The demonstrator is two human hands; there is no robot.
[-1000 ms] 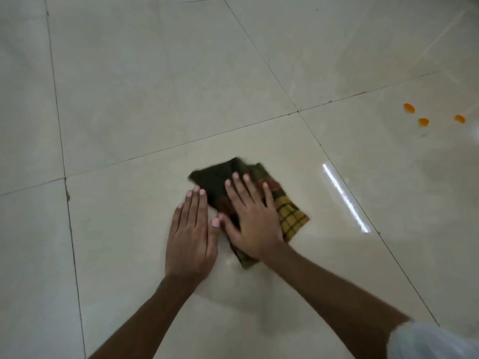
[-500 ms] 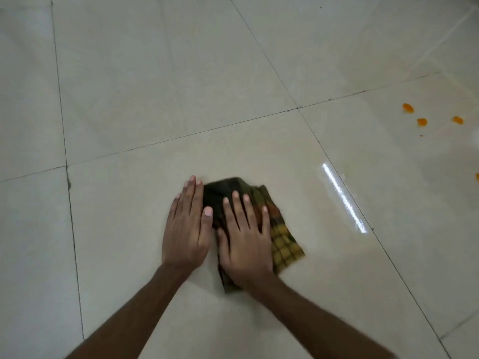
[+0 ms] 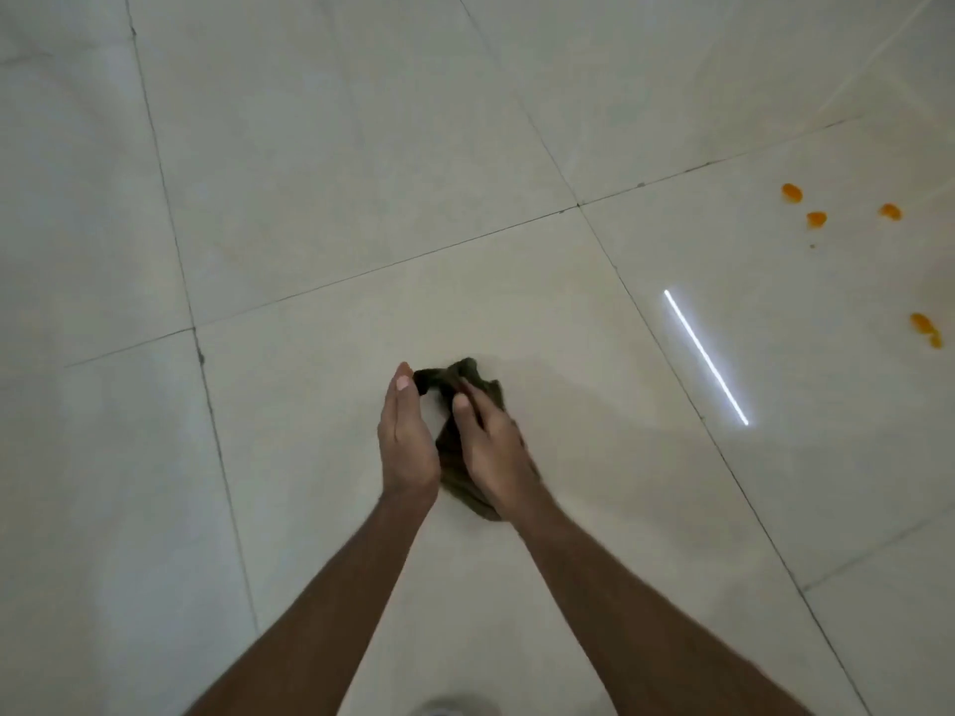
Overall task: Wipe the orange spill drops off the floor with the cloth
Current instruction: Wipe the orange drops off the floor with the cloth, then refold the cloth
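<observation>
A dark checked cloth [image 3: 465,377] lies bunched on the pale tiled floor [image 3: 320,162] between my two hands. My left hand [image 3: 405,436] stands on edge against the cloth's left side, its fingertips touching the bunched top. My right hand [image 3: 488,447] presses on the cloth from the right, fingers curled into the fabric. Three orange spill drops [image 3: 816,218] sit far to the upper right, and another orange smear [image 3: 925,328] lies near the right edge. Most of the cloth is hidden under my hands.
Dark grout lines cross the glossy tiles. A bright strip of reflected light [image 3: 705,356] lies on the floor between the cloth and the orange drops. A pale shape [image 3: 455,707] shows at the bottom edge.
The cloth was spread flat under my flat hands; now it is gathered into a narrow bunch, with both hands turned on edge and squeezed together around it.
</observation>
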